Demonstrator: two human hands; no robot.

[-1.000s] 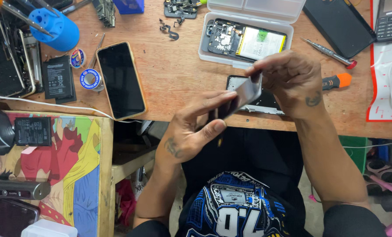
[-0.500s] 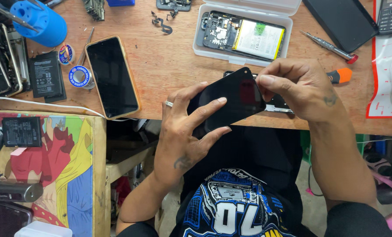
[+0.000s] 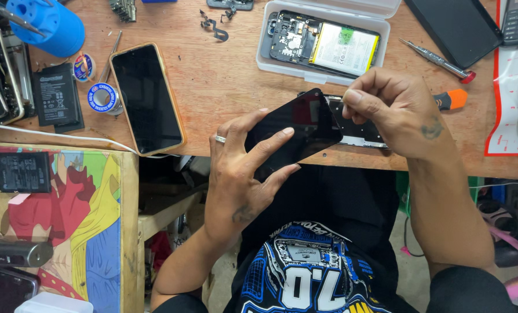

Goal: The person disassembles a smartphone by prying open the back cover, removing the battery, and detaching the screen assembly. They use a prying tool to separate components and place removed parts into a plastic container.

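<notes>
black screen panel (image 3: pixel 294 130) turned flat-on from edgewise, left hand (image 3: pixel 241 168) fingers spread across it

The clear plastic tray (image 3: pixel 323 40) with the opened phone stands just behind the hands and blocks a straight reach to the back of the wooden table (image 3: pixel 224 87). Left of the tray there is a bare strip of wood, wide enough for a hand, up to the phone with the tan case (image 3: pixel 147 98). Only small metal parts (image 3: pixel 214 26) lie at the far end of this strip. Right of the tray, a thin screwdriver (image 3: pixel 438 59) and an orange-handled tool (image 3: pixel 451 99) cross the way, with narrow free wood between them.
</notes>
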